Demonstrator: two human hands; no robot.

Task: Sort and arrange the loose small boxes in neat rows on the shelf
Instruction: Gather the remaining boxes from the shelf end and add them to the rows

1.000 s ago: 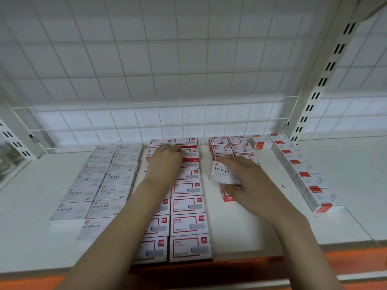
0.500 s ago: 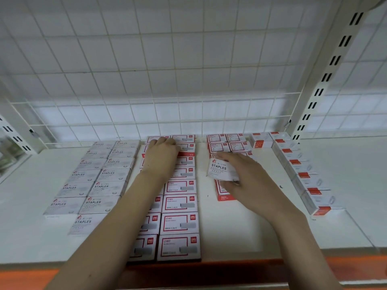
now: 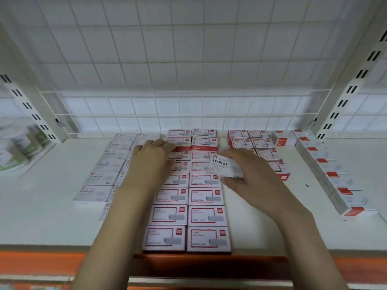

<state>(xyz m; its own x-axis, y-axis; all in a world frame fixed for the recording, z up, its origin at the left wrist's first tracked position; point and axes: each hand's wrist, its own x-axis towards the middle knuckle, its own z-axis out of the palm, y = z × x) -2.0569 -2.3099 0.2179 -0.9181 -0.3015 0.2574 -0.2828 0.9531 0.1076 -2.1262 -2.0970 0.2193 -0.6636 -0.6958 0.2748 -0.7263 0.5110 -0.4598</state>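
Boxes with red frames [image 3: 206, 215] run in two neat columns up the middle of the white shelf [image 3: 41, 216]. Right hand [image 3: 251, 181] pinches a white staples box [image 3: 225, 167] just right of center, lifted above them. Farther up, left hand [image 3: 149, 159] lies flat, fingers relaxed, across the left column's boxes.

Held grey-white box [image 3: 225, 167]: "STAPLES" in dark capitals beside a small red mark, smaller lines beneath too blurred to read; grey-white boxes in the left rows [image 3: 100, 176]: "STAPLES" on each lid; red-framed boxes in the middle rows [image 3: 206, 214]: red corner logo, print unreadable; red-labelled boxes at right [image 3: 343, 193]: unreadable.
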